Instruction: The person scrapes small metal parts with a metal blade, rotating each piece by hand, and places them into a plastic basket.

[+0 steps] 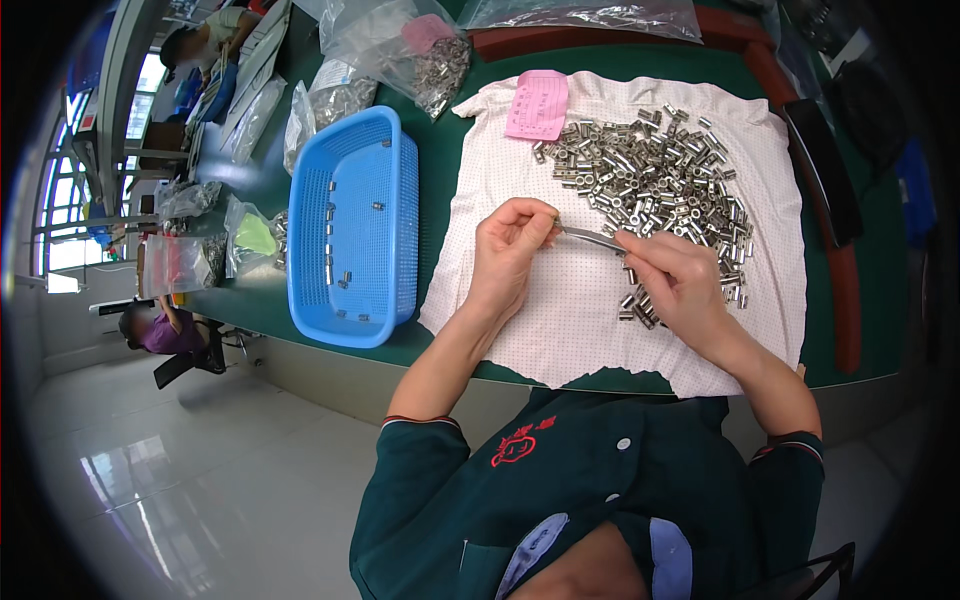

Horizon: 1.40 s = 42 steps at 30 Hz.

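In my right hand (pixel 685 285) is a slim, flat metal tool (pixel 594 237), gripped between thumb and fingers and pointing left. Whether it is a blade, a file or tweezers I cannot tell. My left hand (pixel 508 256) is closed in a pinch at the tool's tip; whatever its fingertips hold is too small and covered to name. Both hands are above a white dotted cloth (pixel 560 330). Just beyond and beside my right hand spreads a heap of small shiny metal sleeves (pixel 660 175), some lying close to its fingers.
Left of the cloth stands a blue plastic basket (pixel 352 290) with several small metal pieces inside. A pink paper slip (pixel 538 104) lies at the cloth's far edge. Plastic bags of metal parts (pixel 440 75) sit behind. A red-brown wooden frame (pixel 843 300) borders the right side, with a black strip-shaped object (pixel 822 172) on it.
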Each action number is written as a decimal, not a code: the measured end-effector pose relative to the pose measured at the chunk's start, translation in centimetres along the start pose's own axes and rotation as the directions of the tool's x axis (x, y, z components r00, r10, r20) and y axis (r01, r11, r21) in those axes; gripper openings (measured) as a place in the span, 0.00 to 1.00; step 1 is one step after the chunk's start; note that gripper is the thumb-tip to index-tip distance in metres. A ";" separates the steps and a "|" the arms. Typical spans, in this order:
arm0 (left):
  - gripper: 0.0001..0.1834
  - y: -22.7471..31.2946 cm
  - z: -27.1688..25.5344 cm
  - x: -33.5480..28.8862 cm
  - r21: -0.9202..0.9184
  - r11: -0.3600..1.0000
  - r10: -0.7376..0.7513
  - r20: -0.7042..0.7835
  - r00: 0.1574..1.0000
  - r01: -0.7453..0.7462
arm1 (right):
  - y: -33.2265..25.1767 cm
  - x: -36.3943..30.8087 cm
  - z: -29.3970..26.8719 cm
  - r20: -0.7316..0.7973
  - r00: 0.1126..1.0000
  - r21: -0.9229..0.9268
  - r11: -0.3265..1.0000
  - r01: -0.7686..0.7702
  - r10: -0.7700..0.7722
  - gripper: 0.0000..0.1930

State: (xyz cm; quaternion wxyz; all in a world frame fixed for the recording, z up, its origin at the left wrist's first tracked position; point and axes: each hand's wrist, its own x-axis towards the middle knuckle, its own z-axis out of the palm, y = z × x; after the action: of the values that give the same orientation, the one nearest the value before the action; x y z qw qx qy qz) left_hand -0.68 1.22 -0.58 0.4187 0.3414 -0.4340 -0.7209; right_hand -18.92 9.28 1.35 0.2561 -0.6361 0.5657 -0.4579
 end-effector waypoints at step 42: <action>0.11 0.6 -0.3 -0.2 -0.151 0.943 -0.286 0.085 0.954 0.296 | 1.0 0.4 -0.4 0.039 0.881 -0.552 0.725 0.413 -0.472 0.19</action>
State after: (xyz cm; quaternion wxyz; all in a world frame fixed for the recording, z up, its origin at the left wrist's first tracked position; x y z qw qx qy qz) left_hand -0.13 1.08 -0.10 0.3204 0.3442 -0.3315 -0.8179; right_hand -19.74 8.76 0.82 -0.0819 -0.7738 0.5161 -0.3580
